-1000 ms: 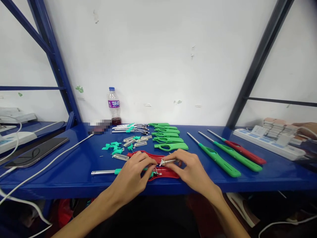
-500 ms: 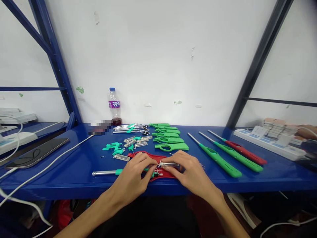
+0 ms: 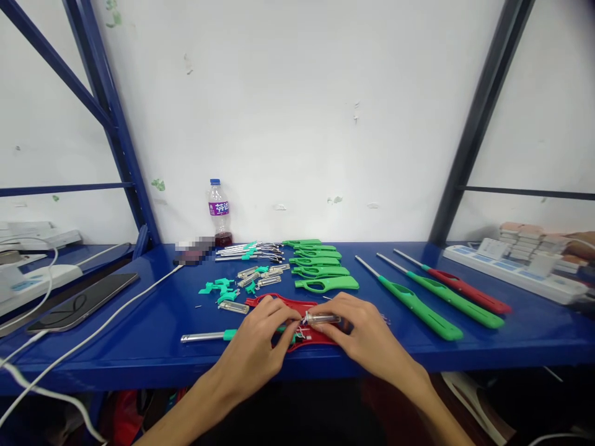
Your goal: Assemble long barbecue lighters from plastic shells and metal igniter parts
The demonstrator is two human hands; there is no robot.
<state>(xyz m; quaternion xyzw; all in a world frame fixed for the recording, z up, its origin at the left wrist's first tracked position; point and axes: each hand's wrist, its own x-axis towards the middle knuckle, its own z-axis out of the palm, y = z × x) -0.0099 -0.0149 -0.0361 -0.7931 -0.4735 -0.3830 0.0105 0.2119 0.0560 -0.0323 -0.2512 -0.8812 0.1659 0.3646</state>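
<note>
My right hand [image 3: 365,328] pinches a small clear lighter fuel tank [image 3: 323,318] between thumb and fingers, its metal-tipped end pointing left. My left hand [image 3: 258,334] has thumb and forefinger closed at that end, by some thin white wires; what they grip is too small to make out. Under both hands lies a red lighter handle shell [image 3: 279,301], partly covered. A silver lighter tube [image 3: 203,337] with a green collar runs from the left beneath my left hand. Just behind are loose clear tanks [image 3: 233,307] and green trigger pieces [image 3: 222,286].
Several green handle shells [image 3: 328,284] and silver tubes [image 3: 248,251] lie farther back. Long lighters, two green [image 3: 421,310] and one red [image 3: 467,290], lie at right near a power strip [image 3: 511,272]. A bottle [image 3: 220,214], phone [image 3: 83,303] and white cable [image 3: 111,317] are at left.
The camera view has tilted slightly, so the whole scene sits lower and a little to the right. Both hands keep nearly the same hold around the tank.
</note>
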